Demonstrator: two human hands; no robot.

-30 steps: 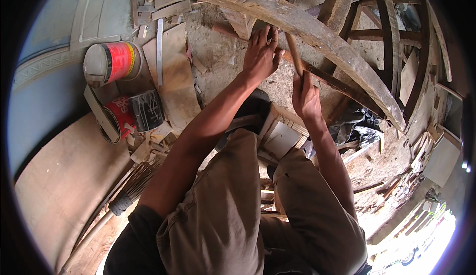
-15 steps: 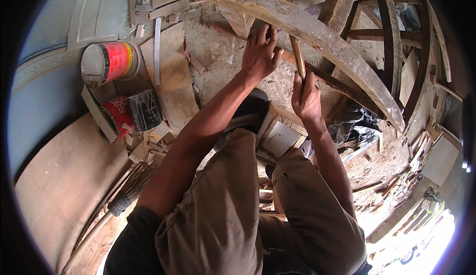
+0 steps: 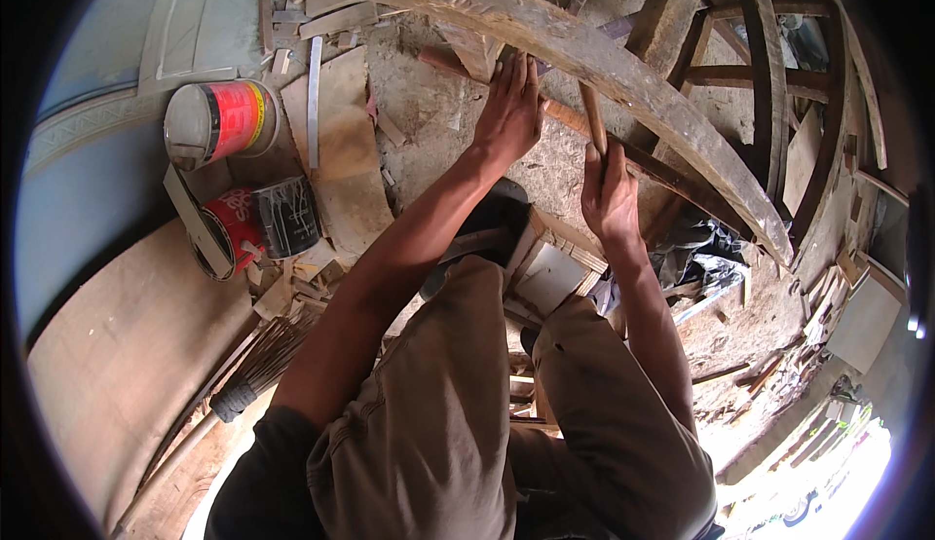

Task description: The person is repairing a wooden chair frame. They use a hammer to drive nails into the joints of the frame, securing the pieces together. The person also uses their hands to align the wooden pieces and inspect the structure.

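A thick, weathered curved timber arches across the top, part of a wooden frame. Beneath its left part, my left hand is closed beside a short wooden block, fingers together and pointing away from me. What those fingers hold, if anything, is hidden. My right hand grips a wooden tool handle that runs up behind the curved timber, so the tool's far end cannot be seen. A reddish-brown rail of the frame crosses behind the handle.
Two paint cans, one red and grey and one dark, lie at the left near a pale cardboard piece. Between my legs is a wooden box. Scrap wood and a black plastic bag lie right.
My left hand's fingers have drawn together beside the block. My right hand and the handle have shifted slightly right and toward me.
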